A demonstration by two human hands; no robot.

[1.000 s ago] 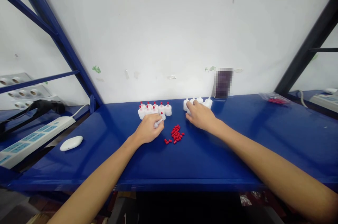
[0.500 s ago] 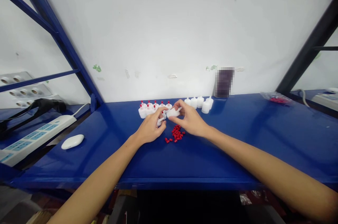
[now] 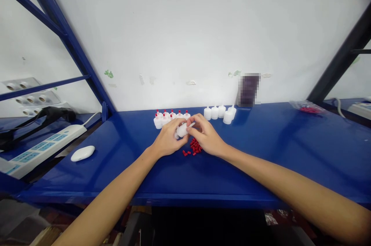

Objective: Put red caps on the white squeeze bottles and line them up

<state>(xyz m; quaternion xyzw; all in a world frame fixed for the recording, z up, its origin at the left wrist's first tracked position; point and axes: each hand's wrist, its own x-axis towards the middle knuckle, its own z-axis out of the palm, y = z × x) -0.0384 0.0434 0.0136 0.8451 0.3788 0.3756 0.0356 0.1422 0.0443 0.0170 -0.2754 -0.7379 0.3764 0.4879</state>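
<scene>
My left hand (image 3: 171, 138) is closed around a small white squeeze bottle (image 3: 182, 130), tilted with its nozzle to the right. The thumb and fingers of my right hand (image 3: 204, 134) pinch at the bottle's nozzle end, partly covering it. Just below the hands lies a pile of small red caps (image 3: 196, 145). Behind my left hand, several white bottles with red tips (image 3: 158, 122) stand upright in rows. Beyond my right hand stand several white bottles without red tips (image 3: 214, 112).
A white oval case (image 3: 82, 153) lies on the blue table (image 3: 255, 153) at left, near a power strip (image 3: 48, 147). A pixelated dark upright object (image 3: 248, 90) leans on the wall. At far right lies a clear bag with red pieces (image 3: 308, 107).
The bottle has passed from my right hand into my left. My right fingers have shifted to its nozzle end, and the hands are closer together. The view has shifted slightly.
</scene>
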